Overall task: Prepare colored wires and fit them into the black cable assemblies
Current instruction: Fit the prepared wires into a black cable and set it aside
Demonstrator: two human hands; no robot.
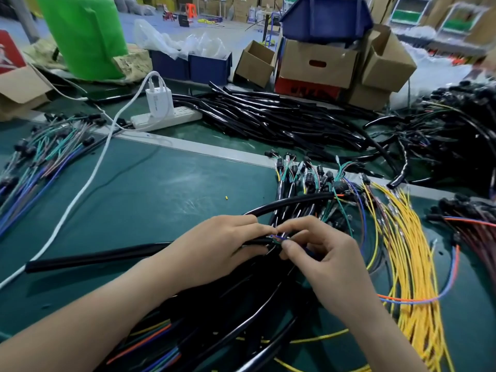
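My left hand (214, 245) grips the end of a long black sleeve tube (102, 256) that lies across the green mat toward the left. My right hand (319, 253) pinches a small bunch of thin colored wires (279, 238) right at the tube's mouth, between thumb and fingers. Both hands meet over a heap of black cable assemblies (257, 312) with colored wires trailing out. A second black tube (290, 204) arcs just beyond my fingers. How far the wires sit inside the tube is hidden by my fingers.
Yellow wires (410, 264) fan out on the right. A pile of black tubes (281, 116) lies beyond the mat's edge. Colored harnesses (43, 159) lie at left. A white power strip (166, 116) with charger and cable sits at the back; cardboard boxes (319, 65) stand behind.
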